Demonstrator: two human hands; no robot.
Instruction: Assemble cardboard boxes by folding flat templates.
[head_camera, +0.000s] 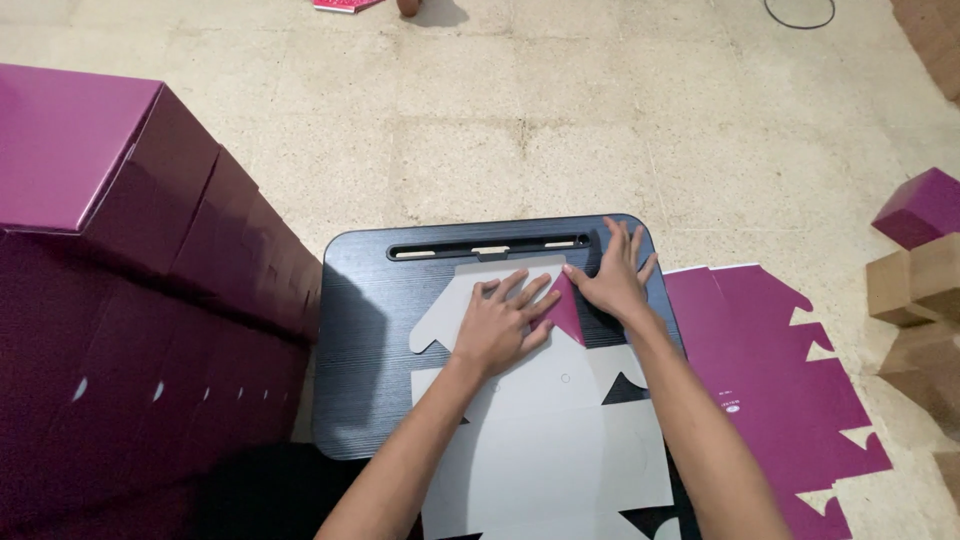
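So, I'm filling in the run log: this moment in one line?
left hand flat on box blank | right hand pressing magenta flap | black lap desk

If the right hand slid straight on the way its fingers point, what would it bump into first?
The right hand points up toward the black lap desk's far edge; nothing lies in the way there. Beyond that, only bare floor, as far as visible.

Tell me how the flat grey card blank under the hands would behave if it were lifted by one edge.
The card blank looks thin and wide, so it would probably sag and feel light. It is cut into flaps, and one flap is already folded over magenta side up between the left hand and right hand, so it would likely hinge at the creases. Lying on the smooth black board, it may slide when pushed.
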